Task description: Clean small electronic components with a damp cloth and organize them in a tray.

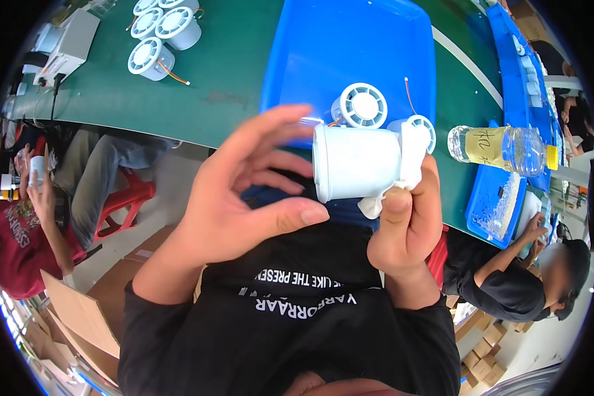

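Observation:
In front of my chest, a white cylindrical housing [360, 163] lies on its side in the air, its flanged rim toward the left. My right hand [406, 221] pinches a crumpled white cloth [412, 158] against the housing's right end. Beside the flanged rim, my left hand [244, 178] is open, fingers spread and thumb stretched out, with a narrow gap to the housing. Just beyond the housing, a white round fan with a slotted face [363, 105] sits at the near edge of a blue tray [350, 46]. Another white fan [424, 129] is partly hidden by the cloth.
Several white fans [153, 58] with thin wires stand at the far left of the green table [224, 79]. A labelled clear bottle [501, 148] with a yellow cap lies to the right, near a small blue tray [495, 204]. Co-workers sit at both sides; an open cardboard box [79, 310] is lower left.

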The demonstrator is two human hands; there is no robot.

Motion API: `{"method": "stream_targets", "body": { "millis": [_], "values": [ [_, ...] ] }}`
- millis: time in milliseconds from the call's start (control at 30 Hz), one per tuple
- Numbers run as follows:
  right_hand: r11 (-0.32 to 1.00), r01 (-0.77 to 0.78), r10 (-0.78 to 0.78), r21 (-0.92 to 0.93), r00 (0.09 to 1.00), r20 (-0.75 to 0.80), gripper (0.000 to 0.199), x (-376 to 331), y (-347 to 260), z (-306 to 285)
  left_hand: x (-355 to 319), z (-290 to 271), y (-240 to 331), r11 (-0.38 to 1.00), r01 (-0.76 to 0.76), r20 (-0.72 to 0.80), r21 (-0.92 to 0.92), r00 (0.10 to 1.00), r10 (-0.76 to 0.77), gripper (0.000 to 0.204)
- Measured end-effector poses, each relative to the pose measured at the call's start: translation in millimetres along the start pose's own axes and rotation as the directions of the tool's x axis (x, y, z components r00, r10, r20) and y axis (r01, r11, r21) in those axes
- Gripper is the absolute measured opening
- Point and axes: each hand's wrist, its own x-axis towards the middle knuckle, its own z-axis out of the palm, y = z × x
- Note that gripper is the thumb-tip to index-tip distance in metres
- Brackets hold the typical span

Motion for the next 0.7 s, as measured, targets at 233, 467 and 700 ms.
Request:
{"method": "stream_targets", "body": {
  "millis": [233,467,700],
  "values": [
    [0.997,0.028,-0.026,-0.073,0.999,0.028,0.026,-2.6,-3.1,-1.8,6.7,-4.3,-7.3,0.923,-0.19,0.14,0.334,0.979,0.151,0.071],
    [0.985,0.13,-0.137,-0.113,0.989,-0.061,0.015,-6.7,4.1,0.1,7.6,5.6,-6.7,0.998,-0.031,0.027,0.056,0.999,0.029,0.068],
    [0.84,0.365,-0.362,-0.402,0.928,0.088,0.016,-10.5,4.8,1.2,18.8,-10.3,4.9,0.873,0.467,0.242,-0.14,0.871,-0.427,0.072]
  ]
}}
